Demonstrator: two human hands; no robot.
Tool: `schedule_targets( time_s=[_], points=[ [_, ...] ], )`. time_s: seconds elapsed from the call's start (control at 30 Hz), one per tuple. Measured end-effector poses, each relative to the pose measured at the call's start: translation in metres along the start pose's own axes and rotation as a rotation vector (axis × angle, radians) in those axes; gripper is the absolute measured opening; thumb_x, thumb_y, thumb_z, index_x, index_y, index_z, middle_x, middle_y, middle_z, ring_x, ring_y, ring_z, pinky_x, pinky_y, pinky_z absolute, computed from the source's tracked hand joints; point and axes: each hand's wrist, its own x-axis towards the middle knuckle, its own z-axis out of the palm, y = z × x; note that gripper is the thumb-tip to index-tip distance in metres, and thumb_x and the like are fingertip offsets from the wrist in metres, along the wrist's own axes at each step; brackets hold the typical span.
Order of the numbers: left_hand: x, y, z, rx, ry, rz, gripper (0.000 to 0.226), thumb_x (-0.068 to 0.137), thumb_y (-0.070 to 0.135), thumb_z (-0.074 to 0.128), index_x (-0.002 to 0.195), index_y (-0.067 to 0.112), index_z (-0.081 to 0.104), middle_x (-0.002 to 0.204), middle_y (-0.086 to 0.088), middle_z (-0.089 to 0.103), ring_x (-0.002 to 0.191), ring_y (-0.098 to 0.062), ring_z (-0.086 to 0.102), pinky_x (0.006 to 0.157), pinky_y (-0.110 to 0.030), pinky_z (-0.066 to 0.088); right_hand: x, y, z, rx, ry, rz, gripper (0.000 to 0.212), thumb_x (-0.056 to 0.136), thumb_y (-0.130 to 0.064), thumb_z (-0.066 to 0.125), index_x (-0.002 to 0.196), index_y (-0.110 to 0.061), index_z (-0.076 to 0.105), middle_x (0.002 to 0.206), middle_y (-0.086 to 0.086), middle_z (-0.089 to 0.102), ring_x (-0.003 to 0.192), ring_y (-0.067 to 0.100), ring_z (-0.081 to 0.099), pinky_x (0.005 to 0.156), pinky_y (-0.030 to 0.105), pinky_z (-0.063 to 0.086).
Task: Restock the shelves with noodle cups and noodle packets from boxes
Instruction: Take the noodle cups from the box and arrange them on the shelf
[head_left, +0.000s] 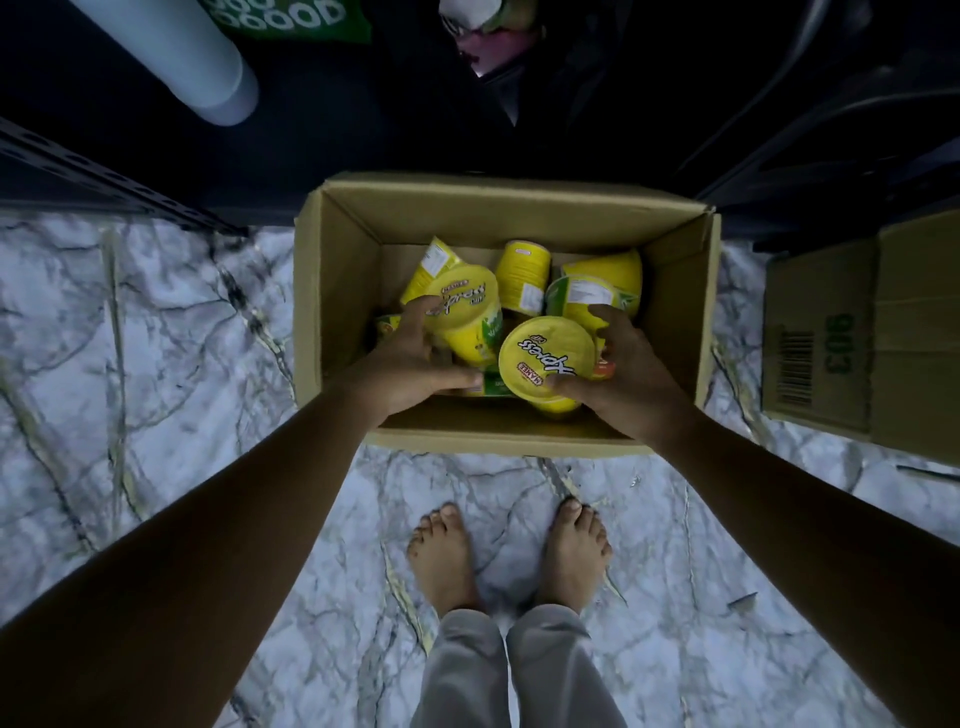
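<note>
Pickup step, down in the box (337, 291): left grip (410, 364) curled round one cup (467, 306), right grip (628, 374) round a second cup (545, 356) beside it; next move, I'd judge, needs both lifted clear of the box walls.

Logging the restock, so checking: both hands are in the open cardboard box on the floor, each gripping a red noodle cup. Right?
Not quite: the cups are yellow, not red. The head view shows the left hand gripping the left yellow cup and the right hand gripping the right yellow cup, both in the open cardboard box on the floor.
</note>
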Motion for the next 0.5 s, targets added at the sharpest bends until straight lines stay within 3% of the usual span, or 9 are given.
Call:
schedule_targets(
  time_s=[0.03,0.17,0.27,0.37,0.43,0.5],
  points=[
    [0.0,0.002,0.001,0.044,0.028,0.012,0.096,0.081,0.019,0.088,0.155,0.029,0.028,0.116,0.022,0.047,0.105,0.0,0.053,0.08,-0.015,0.049,0.0,-0.004,-0.001,-0.091,-0.005,-0.069,0.098,0.073,-0.034,0.091,0.153,-0.034,0.036,0.152,0.004,0.039,0.137,0.021,0.043,0.107,0.03,0.037],
    [0.011,0.002,-0.001,0.31,0.188,0.052,0.093,0.078,0.038,0.088,0.153,0.031,0.034,0.144,-0.002,0.049,0.127,-0.024,0.054,0.104,-0.033,0.044,0.001,-0.015,-0.003,-0.436,-0.121,-0.322,0.067,0.087,-0.033,0.068,0.151,-0.035,0.046,0.164,0.0,0.031,0.15,0.03,0.026,0.12,0.05,0.028],
    [0.019,0.004,-0.001,0.429,0.269,0.024,0.07,0.084,0.041,0.081,0.144,0.028,0.047,0.145,-0.012,0.042,0.127,-0.03,0.053,0.094,-0.025,0.037,0.003,-0.015,-0.004,-0.572,-0.233,-0.381,0.052,0.094,-0.044,0.059,0.145,-0.038,0.055,0.168,-0.01,0.022,0.154,0.029,0.019,0.12,0.053,0.028],
    [0.026,0.005,-0.001,0.517,0.318,0.09,0.045,0.089,0.045,0.075,0.121,0.016,0.062,0.138,-0.01,0.051,0.139,-0.028,0.041,0.1,-0.03,0.039,0.007,-0.012,-0.007,-0.732,-0.295,-0.429,0.067,0.09,-0.059,0.065,0.152,-0.044,0.043,0.171,-0.01,0.008,0.156,0.027,0.011,0.115,0.055,0.03],
    [0.032,0.003,-0.001,0.607,0.309,0.117,0.047,0.088,0.051,0.074,0.108,0.01,0.063,0.131,-0.014,0.055,0.137,-0.032,0.042,0.099,-0.035,0.041,0.01,-0.01,-0.007,-0.824,-0.312,-0.472,0.072,0.091,-0.061,0.062,0.156,-0.045,0.035,0.172,-0.008,0.003,0.156,0.029,0.01,0.116,0.056,0.032],
    [0.038,0.001,-0.001,0.629,0.299,0.119,0.055,0.082,0.054,0.079,0.109,0.011,0.056,0.128,-0.016,0.053,0.124,-0.037,0.052,0.091,-0.038,0.043,0.011,-0.008,-0.005,-0.904,-0.292,-0.512,0.07,0.095,-0.061,0.054,0.158,-0.043,0.03,0.172,-0.004,0.005,0.157,0.031,0.009,0.118,0.054,0.029]
  ],
)
